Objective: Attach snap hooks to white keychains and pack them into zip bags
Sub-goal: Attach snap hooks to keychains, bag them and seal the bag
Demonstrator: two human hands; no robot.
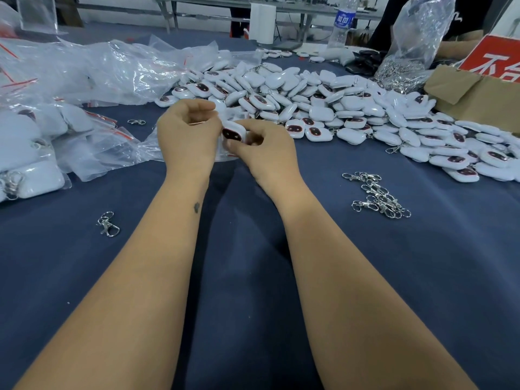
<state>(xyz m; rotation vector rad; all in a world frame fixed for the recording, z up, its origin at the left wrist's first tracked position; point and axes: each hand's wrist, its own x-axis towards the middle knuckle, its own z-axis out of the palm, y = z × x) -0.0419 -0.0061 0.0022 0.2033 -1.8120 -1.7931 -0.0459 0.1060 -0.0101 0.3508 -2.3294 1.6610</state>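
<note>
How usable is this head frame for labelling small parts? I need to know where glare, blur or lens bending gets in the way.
Head view: wide-angle bending stretches the forearms and curves the table edges; glare whitens the plastic bags at left; the left hand and right hand are slightly soft round the held keychain; the loose snap hooks stay readable.

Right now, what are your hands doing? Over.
Left hand pinching zip bag. Right hand holding white keychain at bag mouth. Nothing in the way.
</note>
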